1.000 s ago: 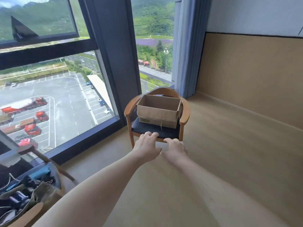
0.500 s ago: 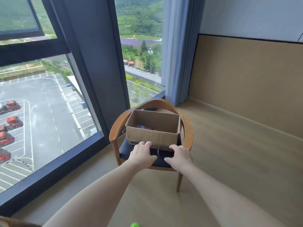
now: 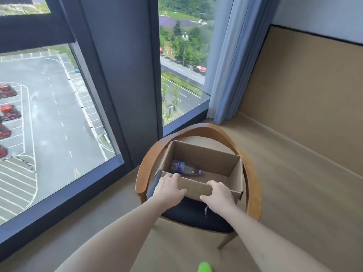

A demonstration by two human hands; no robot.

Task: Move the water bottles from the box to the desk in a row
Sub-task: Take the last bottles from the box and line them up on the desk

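Quantities: one water bottle (image 3: 184, 169), one cardboard box (image 3: 214, 163), one wooden armchair (image 3: 253, 173), two hands, one curtain (image 3: 225, 61).

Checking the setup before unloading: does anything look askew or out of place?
The cardboard box sits skewed on the chair, and the one visible bottle lies on its side inside. No spill shows.

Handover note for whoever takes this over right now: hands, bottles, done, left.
Left hand: grips the near wall of the open brown cardboard box, fingers curled over the rim.
Right hand: grips the same wall, further right.
Box sits on the round-backed wooden chair with the dark seat by the window.
One clear plastic water bottle with a purple label lies on its side in the box's left part; no others visible.
Done: no bottle is out yet. The desk is out of view.
Left: lift the bottle out, set it on the desk in a row.
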